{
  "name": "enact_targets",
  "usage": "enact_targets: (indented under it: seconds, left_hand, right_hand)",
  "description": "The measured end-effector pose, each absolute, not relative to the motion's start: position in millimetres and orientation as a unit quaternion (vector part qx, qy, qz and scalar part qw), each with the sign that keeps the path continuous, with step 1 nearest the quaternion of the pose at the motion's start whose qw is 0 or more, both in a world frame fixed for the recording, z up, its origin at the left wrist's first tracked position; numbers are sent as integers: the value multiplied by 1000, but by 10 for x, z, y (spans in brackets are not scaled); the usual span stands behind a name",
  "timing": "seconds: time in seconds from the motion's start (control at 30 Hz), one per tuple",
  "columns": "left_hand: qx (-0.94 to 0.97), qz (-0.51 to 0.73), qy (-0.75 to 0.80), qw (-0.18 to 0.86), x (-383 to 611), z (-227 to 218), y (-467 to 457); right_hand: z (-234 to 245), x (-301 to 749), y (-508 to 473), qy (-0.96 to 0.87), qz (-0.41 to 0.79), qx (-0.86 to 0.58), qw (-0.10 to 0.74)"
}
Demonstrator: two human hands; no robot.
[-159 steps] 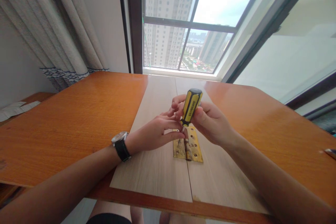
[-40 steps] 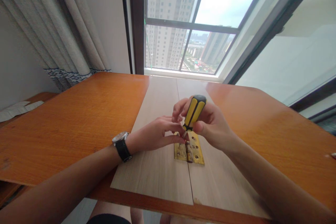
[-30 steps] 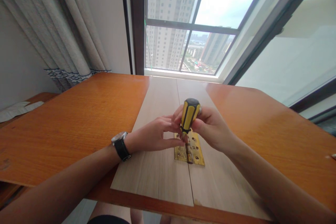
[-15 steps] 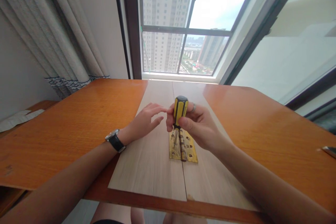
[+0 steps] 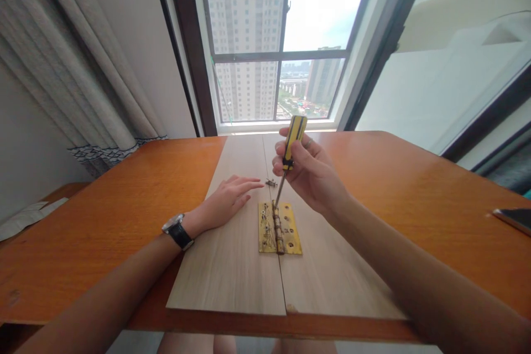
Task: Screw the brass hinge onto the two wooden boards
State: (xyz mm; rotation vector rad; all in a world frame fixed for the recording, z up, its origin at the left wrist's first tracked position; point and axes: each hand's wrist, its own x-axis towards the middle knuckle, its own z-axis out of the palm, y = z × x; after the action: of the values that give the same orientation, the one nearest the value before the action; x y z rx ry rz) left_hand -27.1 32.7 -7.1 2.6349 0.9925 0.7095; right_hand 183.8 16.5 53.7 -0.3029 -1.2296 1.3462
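Note:
My right hand (image 5: pixel 309 171) grips a yellow-and-black screwdriver (image 5: pixel 294 142) by its handle, held tilted with the tip down near the top of the hinge's knuckle. The brass hinge (image 5: pixel 292 238), worn and stained, lies unfolded across the seam between two pale wooden boards (image 5: pixel 232 282). Screw holes show in its right leaf; small screws seem to sit in the left one. Resting on the left board, my left hand (image 5: pixel 226 199) has its fingers stretched out and holds nothing. Just beyond its fingertips is a little pile of screws (image 5: pixel 271 182).
The boards lie on an orange-brown wooden table (image 5: pixel 124 204). A dark flat object, perhaps a phone (image 5: pixel 514 219), lies at the right edge. A grey curtain (image 5: pixel 74 66) hangs at left, and a window (image 5: pixel 277 56) stands behind the table.
My right hand has lifted the screwdriver up and away from the hinge's left leaf, tilting it. The screw pile has come into view. My left hand has flattened onto the board.

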Motion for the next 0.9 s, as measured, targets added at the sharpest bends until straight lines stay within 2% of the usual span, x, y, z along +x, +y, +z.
enact_targets:
  seconds: [0.17, 0.3, 0.6, 0.9]
  left_hand:
    - [909, 227, 334, 105, -225, -34, 390]
    - [912, 227, 327, 96, -135, -29, 538]
    - [933, 206, 293, 15, 180, -31, 786]
    - [912, 246, 324, 41, 189, -93, 832]
  right_hand:
    - [460, 1969, 394, -430, 560, -212, 676]
    - [398, 2022, 492, -395, 547, -237, 699]
    - [300, 1933, 451, -422, 585, -247, 648]
    - [303, 1889, 381, -435, 611, -250, 613]
